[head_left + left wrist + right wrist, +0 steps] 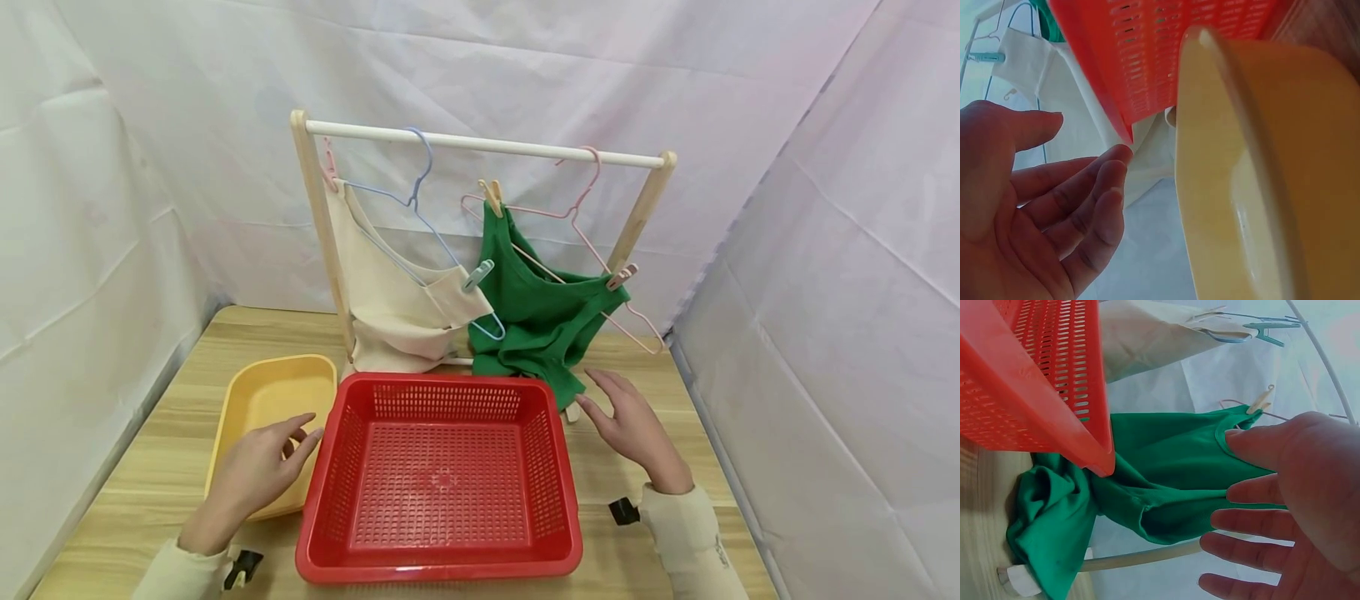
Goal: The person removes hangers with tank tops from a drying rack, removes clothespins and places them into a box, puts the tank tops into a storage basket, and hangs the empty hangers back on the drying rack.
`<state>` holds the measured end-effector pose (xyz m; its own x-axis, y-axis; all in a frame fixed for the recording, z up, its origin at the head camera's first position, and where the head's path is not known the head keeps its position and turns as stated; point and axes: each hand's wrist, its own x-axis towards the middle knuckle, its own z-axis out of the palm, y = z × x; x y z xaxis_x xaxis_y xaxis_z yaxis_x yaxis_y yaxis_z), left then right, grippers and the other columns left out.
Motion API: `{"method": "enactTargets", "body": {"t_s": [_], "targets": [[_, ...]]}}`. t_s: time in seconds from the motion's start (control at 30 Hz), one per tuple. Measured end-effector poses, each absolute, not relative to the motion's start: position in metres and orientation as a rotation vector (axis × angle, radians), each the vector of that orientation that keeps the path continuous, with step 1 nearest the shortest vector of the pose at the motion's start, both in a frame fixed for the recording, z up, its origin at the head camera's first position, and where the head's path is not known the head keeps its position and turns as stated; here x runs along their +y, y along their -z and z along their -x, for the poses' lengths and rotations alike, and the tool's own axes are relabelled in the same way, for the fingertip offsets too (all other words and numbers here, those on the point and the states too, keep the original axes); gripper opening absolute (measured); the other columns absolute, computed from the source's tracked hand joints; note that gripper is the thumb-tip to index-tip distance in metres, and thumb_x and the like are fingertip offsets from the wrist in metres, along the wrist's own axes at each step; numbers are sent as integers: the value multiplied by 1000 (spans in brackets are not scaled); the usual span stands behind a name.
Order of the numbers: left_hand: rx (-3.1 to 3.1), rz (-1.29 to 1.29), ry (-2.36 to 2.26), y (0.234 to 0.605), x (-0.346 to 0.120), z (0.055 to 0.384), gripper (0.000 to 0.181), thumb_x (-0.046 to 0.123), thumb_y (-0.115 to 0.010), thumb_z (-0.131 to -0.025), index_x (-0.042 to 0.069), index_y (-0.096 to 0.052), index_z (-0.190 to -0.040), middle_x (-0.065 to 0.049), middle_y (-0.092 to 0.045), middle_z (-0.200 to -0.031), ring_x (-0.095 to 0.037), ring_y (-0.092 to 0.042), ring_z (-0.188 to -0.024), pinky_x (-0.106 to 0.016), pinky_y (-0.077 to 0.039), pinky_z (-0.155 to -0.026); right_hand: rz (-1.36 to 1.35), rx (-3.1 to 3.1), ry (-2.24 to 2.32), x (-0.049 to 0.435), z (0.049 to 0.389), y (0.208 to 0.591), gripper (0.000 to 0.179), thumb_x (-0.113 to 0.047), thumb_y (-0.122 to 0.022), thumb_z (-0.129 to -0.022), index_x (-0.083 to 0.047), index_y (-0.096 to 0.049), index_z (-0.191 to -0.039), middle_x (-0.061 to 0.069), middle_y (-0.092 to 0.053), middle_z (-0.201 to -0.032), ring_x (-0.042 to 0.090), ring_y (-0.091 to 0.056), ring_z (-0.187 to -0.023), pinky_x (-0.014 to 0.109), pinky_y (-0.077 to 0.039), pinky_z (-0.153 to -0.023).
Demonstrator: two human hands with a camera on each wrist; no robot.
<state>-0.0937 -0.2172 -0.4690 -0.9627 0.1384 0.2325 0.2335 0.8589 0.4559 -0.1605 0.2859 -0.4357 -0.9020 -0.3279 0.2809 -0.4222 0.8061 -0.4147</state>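
My left hand (258, 467) hovers over the yellow tray (281, 392), fingers loosely bent beside the left rim of a red basket (442, 571); nothing is in its grasp. To the basket's right, my right hand (630, 421) is held with spread, relaxed fingers near the hem of a green garment (532, 300), also holding nothing. That garment hangs from a pink hanger (573, 215), with a yellow clothespin (492, 197) and a brown one (622, 277) at its straps. A cream garment (382, 283) hangs on a blue hanger (414, 200), pinned by a pink clothespin (329, 167) and a teal clothespin (477, 275).
A wooden rack with a white rail (480, 143) stands behind the basket on the wooden table (172, 417). White sheeting (525, 50) encloses the back and both sides. The green garment's lower part droops to the tabletop behind the basket's right corner.
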Motion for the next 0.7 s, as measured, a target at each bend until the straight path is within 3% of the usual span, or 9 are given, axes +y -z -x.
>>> {"method": "enactTargets", "body": {"t_s": [0.47, 0.7], "targets": [[-2988, 184, 909, 474, -206, 90, 51, 34, -66, -96, -5, -60, -129, -2, -70, -82, -6, -55, -59, -22, -47, -53, -626, -2785, -730, 277, 167, 428, 50, -25, -66, -96, 1, -55, -137, 22, -56, -138, 41, -51, -127, 60, -43, -102], [-2967, 204, 925, 478, -200, 90, 54, 32, -65, -97, -8, -56, -132, 3, -64, -71, -4, -52, -55, -22, -45, -51, -649, -2773, -757, 272, 170, 424, 51, -24, -66, -96, 1, -53, -139, 23, -55, -138, 42, -51, -127, 60, -43, -101]]}}
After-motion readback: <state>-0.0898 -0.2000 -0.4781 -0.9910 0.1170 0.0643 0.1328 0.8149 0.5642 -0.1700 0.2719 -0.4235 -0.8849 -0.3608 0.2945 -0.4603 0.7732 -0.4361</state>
